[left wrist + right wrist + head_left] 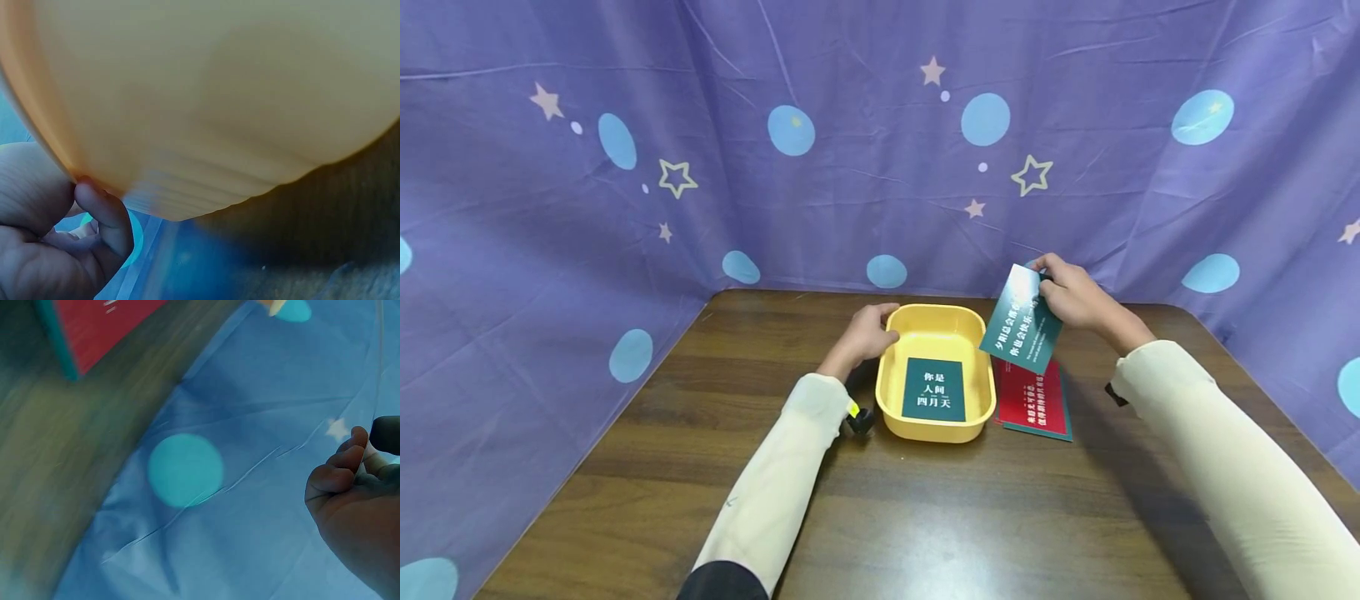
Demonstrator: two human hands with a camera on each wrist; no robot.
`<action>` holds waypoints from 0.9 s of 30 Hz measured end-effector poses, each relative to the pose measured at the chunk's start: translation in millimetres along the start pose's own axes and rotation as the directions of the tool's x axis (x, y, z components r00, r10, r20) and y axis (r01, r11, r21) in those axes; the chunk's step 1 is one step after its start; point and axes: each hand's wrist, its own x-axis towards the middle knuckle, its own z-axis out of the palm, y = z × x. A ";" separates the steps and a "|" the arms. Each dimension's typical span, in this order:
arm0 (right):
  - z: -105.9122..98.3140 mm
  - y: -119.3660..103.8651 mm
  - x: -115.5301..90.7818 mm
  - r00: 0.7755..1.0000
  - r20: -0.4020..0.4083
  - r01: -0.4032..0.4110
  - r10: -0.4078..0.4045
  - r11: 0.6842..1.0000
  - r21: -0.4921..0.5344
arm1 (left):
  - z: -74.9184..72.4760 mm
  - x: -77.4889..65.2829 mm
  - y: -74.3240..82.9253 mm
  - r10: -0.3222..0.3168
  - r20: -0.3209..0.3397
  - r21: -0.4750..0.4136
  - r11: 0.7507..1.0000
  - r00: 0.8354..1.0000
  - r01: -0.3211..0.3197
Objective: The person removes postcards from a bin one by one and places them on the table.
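A yellow plastic basin (889, 421) sits on the table, with a dark green card (934, 408) printed in white characters lying inside. My left hand (862, 337) pinches the basin's left rim; the left wrist view shows its thumb and fingers (109, 219) at the edge of the basin wall (219, 112). Raised at the basin's right side is a second green card (1022, 329), tilted, which my right hand (1071, 292) pinches by its upper right corner. In the right wrist view this card is seen edge-on between the thumb and fingers (334, 478).
Right of the basin, a red card (1033, 404) with white print lies over a green one, partly hidden by the lifted card. The brown wooden table (700, 492) ends at a purple curtain (850, 200) with stars and blue dots.
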 end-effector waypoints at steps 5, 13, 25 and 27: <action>-2.0 22.8 -5.5 0.999 0.034 -0.038 0.039 0.999 -0.033 | -1.3 -2.0 2.0 0.002 0.015 -0.001 1.000 1.000 -0.002; 8.1 48.0 -13.1 0.980 0.195 -0.038 0.044 0.999 -0.035 | -1.8 -2.0 1.1 0.003 0.017 -0.010 1.000 1.000 -0.003; 36.5 51.3 -21.1 0.898 0.438 -0.029 0.046 0.999 -0.046 | -2.4 -0.8 0.8 -0.005 0.026 -0.019 1.000 1.000 0.006; 40.0 51.8 -22.4 0.890 0.453 -0.027 0.052 0.998 -0.060 | -2.0 -0.8 0.1 -0.011 0.028 -0.015 1.000 1.000 0.011</action>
